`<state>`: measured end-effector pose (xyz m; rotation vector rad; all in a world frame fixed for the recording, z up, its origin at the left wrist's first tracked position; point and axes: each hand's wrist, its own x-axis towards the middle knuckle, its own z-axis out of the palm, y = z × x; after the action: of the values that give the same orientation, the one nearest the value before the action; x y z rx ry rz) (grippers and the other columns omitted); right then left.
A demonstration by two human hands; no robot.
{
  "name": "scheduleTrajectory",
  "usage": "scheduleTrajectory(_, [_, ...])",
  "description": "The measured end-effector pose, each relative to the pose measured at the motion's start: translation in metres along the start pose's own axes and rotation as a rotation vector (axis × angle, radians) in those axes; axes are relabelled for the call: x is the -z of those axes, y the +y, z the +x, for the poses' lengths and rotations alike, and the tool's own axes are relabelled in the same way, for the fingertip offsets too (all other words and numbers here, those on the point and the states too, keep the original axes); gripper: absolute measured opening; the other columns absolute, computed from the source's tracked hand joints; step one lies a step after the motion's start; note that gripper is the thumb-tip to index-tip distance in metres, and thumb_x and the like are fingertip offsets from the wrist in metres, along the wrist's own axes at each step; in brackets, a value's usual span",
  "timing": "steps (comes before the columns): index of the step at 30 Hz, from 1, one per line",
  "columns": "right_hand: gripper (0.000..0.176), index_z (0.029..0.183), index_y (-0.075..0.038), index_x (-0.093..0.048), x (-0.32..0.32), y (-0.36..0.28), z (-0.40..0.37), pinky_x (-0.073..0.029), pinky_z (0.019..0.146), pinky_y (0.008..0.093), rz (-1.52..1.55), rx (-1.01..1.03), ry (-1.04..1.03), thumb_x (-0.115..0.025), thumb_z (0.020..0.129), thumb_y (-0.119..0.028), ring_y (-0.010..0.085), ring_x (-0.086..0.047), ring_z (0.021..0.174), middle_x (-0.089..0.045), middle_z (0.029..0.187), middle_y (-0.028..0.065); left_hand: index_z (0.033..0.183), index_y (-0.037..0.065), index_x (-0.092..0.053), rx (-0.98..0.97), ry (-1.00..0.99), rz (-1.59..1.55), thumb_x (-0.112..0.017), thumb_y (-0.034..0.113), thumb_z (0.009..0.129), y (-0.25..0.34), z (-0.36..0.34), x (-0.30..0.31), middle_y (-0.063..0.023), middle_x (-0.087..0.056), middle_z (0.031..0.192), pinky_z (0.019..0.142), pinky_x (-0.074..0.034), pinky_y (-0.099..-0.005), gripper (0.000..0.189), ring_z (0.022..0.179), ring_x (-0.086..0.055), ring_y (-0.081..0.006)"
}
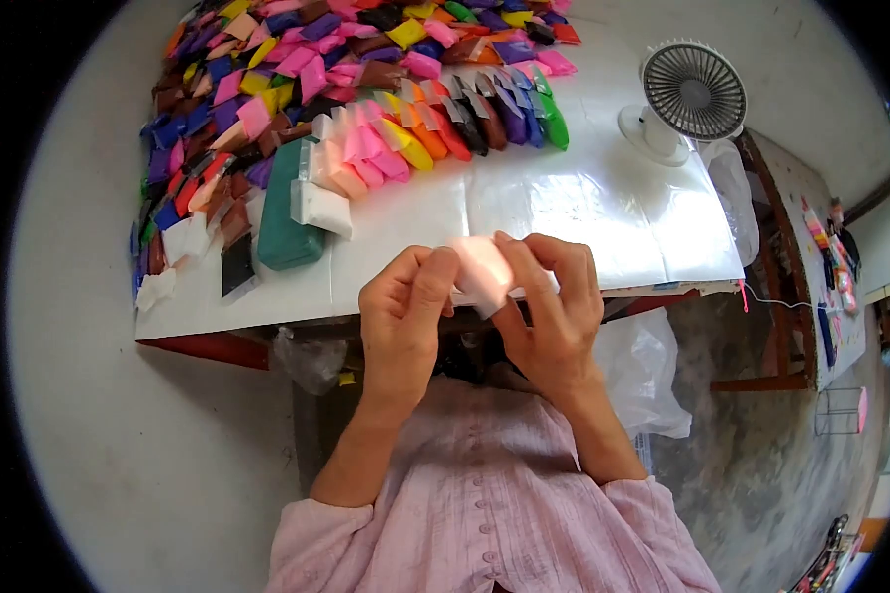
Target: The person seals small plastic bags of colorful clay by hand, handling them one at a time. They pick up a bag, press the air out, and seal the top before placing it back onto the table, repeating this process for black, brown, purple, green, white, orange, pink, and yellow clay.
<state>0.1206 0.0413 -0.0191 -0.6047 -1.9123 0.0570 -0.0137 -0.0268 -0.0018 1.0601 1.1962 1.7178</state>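
1. We held a small peach packet [480,269] between both hands, just above the near edge of the bench [613,227], close to the middle of the scene.
2. Our left hand [402,301] pinched the packet's left side between thumb and bent fingers.
3. Our right hand [559,301] gripped its right side, also by thumb and fingers, so the hands stood slightly apart with the packet clamped between them.
4. Beyond the left hand we had a dark green case [291,212], with a white packet [326,211] at its right side; we could not tell whether the two touched.
5. Farther off, we saw a row of filled packets [430,143] running rightward from peach and pink through yellow, orange, red, black, brown, purple and blue to green.
6. Behind that row, and down the left side, a heap of many-coloured packets [311,74] spread out.
7. We had a white desk fan [697,91] at the far right corner.
8. Below the bench, on the near right, hung a translucent plastic bag [648,371].
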Motion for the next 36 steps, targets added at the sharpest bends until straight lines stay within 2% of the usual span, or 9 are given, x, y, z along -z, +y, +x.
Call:
scheduleTrajectory(2, [0.036, 0.112, 0.001, -0.06, -0.001, 0.001, 0.001, -0.049, 0.063, 0.0324, 0.24, -0.126, 0.052, -0.069, 0.078, -0.005, 0.0257, -0.059, 0.075, -0.058, 0.091, 0.0136, 0.103, 0.001, -0.062, -0.083, 0.037, 0.089, -0.052, 0.025, 0.098, 0.003, 0.001, -0.003, -0.002, -0.061, 0.09, 0.067, -0.039, -0.0185, 0.027, 0.073, -0.046, -0.0057])
scheduleTrajectory(4, [0.031, 0.111, 0.003, -0.059, 0.005, -0.004, 0.003, -0.049, 0.061, 0.0283, 0.414, -0.332, -0.034, -0.068, 0.084, -0.008, 0.0202, -0.06, 0.069, -0.059, 0.088, 0.0133, 0.11, 0.001, -0.062, -0.158, 0.121, 0.187, -0.052, 0.025, 0.097, 0.008, 0.002, -0.01, -0.0024, -0.06, 0.095, 0.068, -0.039, -0.0183, 0.029, 0.078, -0.047, -0.0059])
scheduleTrajectory(5, [0.03, 0.111, 0.003, -0.059, 0.006, -0.005, 0.002, -0.049, 0.061, 0.0276, 0.449, -0.367, -0.053, -0.068, 0.084, -0.008, 0.0186, -0.06, 0.069, -0.06, 0.087, 0.0128, 0.118, 0.002, -0.06, -0.151, 0.036, 0.207, -0.06, 0.017, 0.092, 0.008, 0.004, -0.003, -0.0011, -0.058, 0.1, 0.072, -0.041, -0.0205, 0.03, 0.08, -0.045, -0.0059])
scheduleTrajectory(8, [0.028, 0.11, 0.003, -0.059, 0.005, -0.007, 0.001, -0.049, 0.062, 0.0261, 0.551, -0.472, -0.07, -0.066, 0.086, -0.008, 0.015, -0.061, 0.068, -0.061, 0.083, 0.0114, 0.119, 0.003, -0.059, -0.164, -0.044, 0.241, -0.063, 0.011, 0.089, 0.001, 0.01, -0.004, -0.0009, -0.059, 0.1, 0.074, -0.042, -0.0209, 0.032, 0.08, -0.047, -0.0068])
scheduleTrajectory(15, [0.018, 0.103, 0.004, -0.058, 0.007, -0.004, 0.006, -0.049, 0.059, 0.024, 0.529, -0.515, -0.029, -0.062, 0.089, -0.007, 0.0127, -0.061, 0.063, -0.061, 0.072, 0.007, 0.112, 0.001, -0.063, -0.151, -0.085, 0.128, -0.064, 0.008, 0.089, -0.005, 0.021, -0.004, -0.0006, -0.059, 0.089, 0.072, -0.046, -0.021, 0.025, 0.077, -0.053, -0.0061])
scheduleTrajectory(19, [0.013, 0.096, 0.004, -0.057, 0.004, 0.001, 0.013, -0.046, 0.055, 0.0221, 0.621, -0.592, -0.044, -0.061, 0.09, -0.006, 0.0086, -0.058, 0.061, -0.061, 0.07, 0.0046, 0.111, -0.004, -0.061, -0.035, -0.052, -0.043, -0.059, 0.012, 0.093, 0.001, 0.024, -0.008, -0.0009, -0.06, 0.09, 0.071, -0.045, -0.0189, 0.024, 0.079, -0.052, -0.004])
scheduleTrajectory(22, [0.012, 0.093, 0.003, -0.057, 0.006, 0.002, 0.019, -0.045, 0.054, 0.0213, 0.713, -0.677, -0.057, -0.061, 0.09, -0.007, 0.0056, -0.056, 0.061, -0.06, 0.07, 0.003, 0.11, -0.006, -0.06, 0.159, -0.134, 0.046, -0.058, 0.015, 0.095, 0.005, 0.02, 0.005, -0.0013, -0.061, 0.089, 0.069, -0.045, -0.0192, 0.026, 0.078, -0.053, -0.0043])
scheduleTrajectory(27, [0.014, 0.095, 0.003, -0.057, -0.001, 0.001, 0.021, -0.044, 0.054, 0.0202, 0.673, -0.607, -0.091, -0.063, 0.089, -0.008, 0.0053, -0.054, 0.061, -0.06, 0.07, 0.0025, 0.088, -0.002, -0.06, 0.101, -0.158, 0.084, -0.064, 0.019, 0.092, 0.003, 0.024, 0.003, 0.001, -0.059, 0.077, 0.061, -0.043, -0.0191, 0.022, 0.069, -0.051, -0.0032])
scheduleTrajectory(36, [0.02, 0.098, 0.005, -0.058, -0.004, 0.007, 0.025, -0.044, 0.057, 0.0198, 0.819, -0.739, -0.198, -0.066, 0.087, -0.01, 0.0052, -0.054, 0.065, -0.06, 0.075, 0.0016, 0.086, -0.003, -0.061, 0.062, -0.14, 0.013, -0.063, 0.014, 0.092, -0.006, 0.029, 0.005, 0.0022, -0.057, 0.073, 0.057, -0.039, -0.0184, 0.018, 0.066, -0.047, -0.0017])
